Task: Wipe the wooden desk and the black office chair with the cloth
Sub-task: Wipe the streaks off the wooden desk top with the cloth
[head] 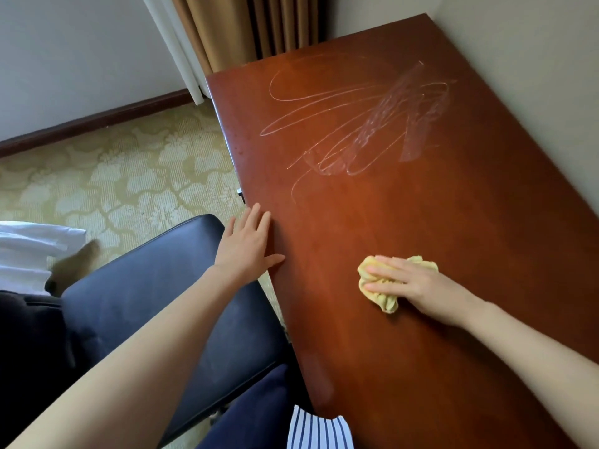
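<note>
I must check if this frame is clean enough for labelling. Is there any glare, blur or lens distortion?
In the head view, soft light gives a sheen on the wooden desk, showing pale wipe streaks; the left hand and the right hand on the yellow cloth are sharp; a brown shape beside the white bedding is smeared; the skirting board bows slightly.

The left hand point(249, 246) is laid palm down at the edge of the desk point(421, 205). Its fingers are held straight and slightly spread, and the thumb is stretched sideways onto the wood. The left forearm is bare and is extended diagonally from the lower left corner. The right hand point(418, 283) is pressed flat on the cloth point(385, 301), with the fingers held straight, close together and pointed leftward. The right forearm, also bare, is stretched in from the right edge, and the wrist is held nearly straight.
</note>
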